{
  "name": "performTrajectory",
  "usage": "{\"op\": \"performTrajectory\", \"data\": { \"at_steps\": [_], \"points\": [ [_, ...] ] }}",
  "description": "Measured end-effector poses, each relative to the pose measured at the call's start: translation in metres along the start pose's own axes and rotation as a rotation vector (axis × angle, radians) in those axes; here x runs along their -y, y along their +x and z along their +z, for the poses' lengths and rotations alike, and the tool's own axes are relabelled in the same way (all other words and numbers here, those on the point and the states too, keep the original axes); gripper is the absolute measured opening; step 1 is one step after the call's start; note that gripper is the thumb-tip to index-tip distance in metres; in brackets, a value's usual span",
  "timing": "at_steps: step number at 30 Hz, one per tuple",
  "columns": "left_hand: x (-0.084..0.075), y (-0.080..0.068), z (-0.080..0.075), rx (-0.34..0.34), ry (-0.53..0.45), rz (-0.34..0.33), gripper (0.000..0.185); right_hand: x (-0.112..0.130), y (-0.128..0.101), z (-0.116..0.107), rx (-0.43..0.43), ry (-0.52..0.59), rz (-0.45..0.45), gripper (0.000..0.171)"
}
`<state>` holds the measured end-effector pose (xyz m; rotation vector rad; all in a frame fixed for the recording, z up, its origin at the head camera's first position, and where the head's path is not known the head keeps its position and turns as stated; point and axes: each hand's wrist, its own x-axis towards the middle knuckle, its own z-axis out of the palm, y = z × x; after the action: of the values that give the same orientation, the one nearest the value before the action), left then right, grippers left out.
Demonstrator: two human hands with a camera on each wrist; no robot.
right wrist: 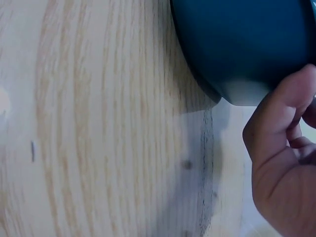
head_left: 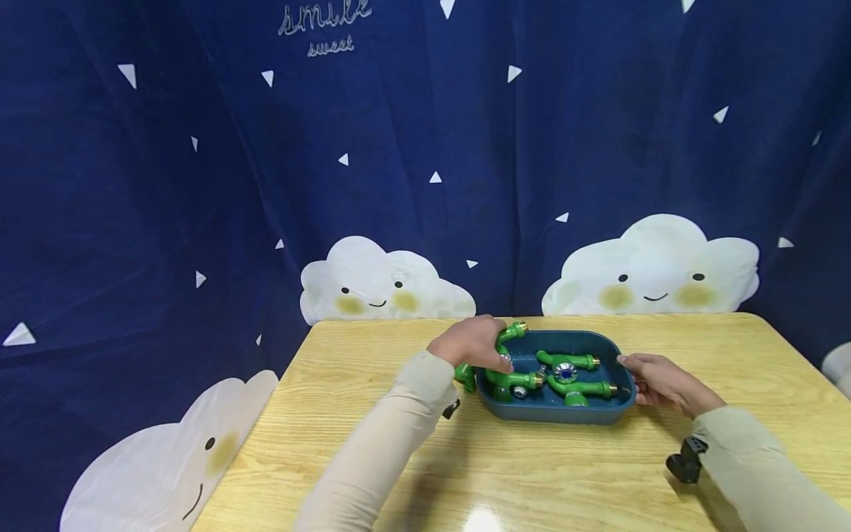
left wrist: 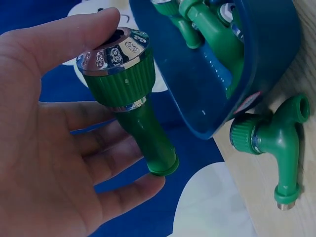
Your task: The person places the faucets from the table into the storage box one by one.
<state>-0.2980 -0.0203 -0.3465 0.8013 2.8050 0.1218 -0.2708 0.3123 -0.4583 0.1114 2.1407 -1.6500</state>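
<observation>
the left hand (left wrist: pixel 44 128) holds a green plastic tap (left wrist: pixel 129 94) at the near-left end of the dark blue tray (head_left: pixel 552 410), its thumb on the chrome-capped knob and its fingertips under the spout end. this grip is light, pinching more than wrapping, so the smooth plastic could twist or slide out and drop onto the worktop (head_left: pixel 399 473) or onto the taps in the tray (head_left: pixel 565 373). another green tap (left wrist: pixel 276 143) lies on the worktop just beside the tray's outer wall, where a shifting tray could knock it. the right hand (head_left: pixel 661 384) grips the tray's right rim, apparently thumb on the wall, though the wrist view shows little; a loose hold there would let the tray skid.
</observation>
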Motion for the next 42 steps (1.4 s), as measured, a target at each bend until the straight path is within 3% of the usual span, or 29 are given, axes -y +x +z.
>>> {"op": "performTrajectory", "data": {
  "at_steps": [10, 25, 42],
  "points": [
    [-0.009, 0.011, 0.010, 0.020, 0.069, 0.026, 0.066, -0.003, 0.001, 0.005, 0.013, 0.021, 0.009, 0.036],
    [-0.021, 0.026, 0.014, 0.062, 0.044, -0.025, 0.071, -0.001, 0.001, 0.004, 0.012, 0.032, -0.004, 0.036],
    [-0.028, 0.032, 0.016, 0.105, -0.017, -0.048, 0.072, -0.003, -0.001, 0.002, -0.013, 0.017, 0.001, 0.035]
  ]
}}
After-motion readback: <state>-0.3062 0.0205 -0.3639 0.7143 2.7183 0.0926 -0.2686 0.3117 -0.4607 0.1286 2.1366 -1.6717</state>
